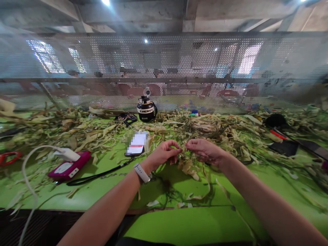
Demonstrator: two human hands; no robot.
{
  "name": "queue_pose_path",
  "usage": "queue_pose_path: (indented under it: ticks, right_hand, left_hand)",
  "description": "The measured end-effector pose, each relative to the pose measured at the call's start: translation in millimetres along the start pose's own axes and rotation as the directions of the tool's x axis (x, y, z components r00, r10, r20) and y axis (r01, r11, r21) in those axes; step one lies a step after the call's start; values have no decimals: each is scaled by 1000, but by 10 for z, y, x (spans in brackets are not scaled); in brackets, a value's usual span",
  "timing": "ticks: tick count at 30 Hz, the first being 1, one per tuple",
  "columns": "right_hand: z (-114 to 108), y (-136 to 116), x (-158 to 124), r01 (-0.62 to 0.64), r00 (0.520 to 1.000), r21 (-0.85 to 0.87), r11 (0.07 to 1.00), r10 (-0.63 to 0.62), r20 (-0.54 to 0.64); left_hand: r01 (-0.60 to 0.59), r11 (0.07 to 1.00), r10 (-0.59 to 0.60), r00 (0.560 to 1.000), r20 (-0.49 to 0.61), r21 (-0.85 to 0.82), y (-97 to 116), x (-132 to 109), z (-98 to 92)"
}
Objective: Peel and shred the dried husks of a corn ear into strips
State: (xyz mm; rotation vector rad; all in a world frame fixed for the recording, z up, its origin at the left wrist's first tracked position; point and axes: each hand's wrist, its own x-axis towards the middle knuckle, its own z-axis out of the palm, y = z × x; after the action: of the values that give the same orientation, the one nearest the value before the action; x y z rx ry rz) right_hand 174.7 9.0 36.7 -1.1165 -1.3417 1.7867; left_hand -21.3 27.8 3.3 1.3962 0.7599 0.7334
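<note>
Above the green table, my left hand (167,152), with a pale watch (141,172) on its wrist, pinches a thin, pale strip of husk (183,148). Opposite it and almost touching, my right hand (205,150) is closed in a pinch on the same wispy strip. The exact spot between the fingertips is too small to make out clearly. A pale, crumpled husk piece (189,169) lies just below the hands, among thin strands.
Dried husks (94,135) cover much of the green table (107,194). A phone (137,143), purple power bank (70,165) with a cable, black strap (102,174) and black jug (146,109) are on the left half. Scissors handles (10,158) lie far left. A perforated screen (169,61) stands behind.
</note>
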Motion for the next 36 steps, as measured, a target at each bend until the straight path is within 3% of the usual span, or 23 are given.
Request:
queue_pose_path:
  ticks: [5,8,11,13,16,20,23,28,32,36]
  right_hand:
    - [41,-19,-6,11,996,-52,999,-16,-90]
    - [44,-24,0,14,993,-24,1000,-16,-117]
    - [41,-24,9,8,990,-7,1000,-9,-142]
    - [39,-22,11,3,988,-3,1000,-3,-153]
    - [43,-25,6,5,988,3,1000,-4,-156]
    - [62,-31,-1,7,989,-5,1000,-8,-149]
    - [73,-15,14,8,990,-9,1000,-10,-143]
    - [85,16,33,25,990,-26,999,-28,-142]
    - [110,1,15,46,987,-13,999,-47,-152]
    - [128,3,14,122,976,41,992,-112,-186]
  left_hand:
    - [80,935,-52,995,90,-345,61,-20,-24]
    - [183,875,-140,982,127,-447,89,-19,-31]
    - [325,856,-310,945,105,-401,90,-9,-10]
    - [370,870,-357,928,103,-325,78,-6,6]
    - [365,905,-331,927,178,-219,47,-14,1]
    - [353,929,-291,885,364,-115,-1,-31,-43]
    - [291,953,-232,874,426,-78,-21,-45,-46]
    - [189,975,-136,924,357,-117,-20,-75,43]
    - [101,953,-46,980,193,-287,-3,-69,116]
    - [145,886,-100,987,123,-440,-7,-25,139]
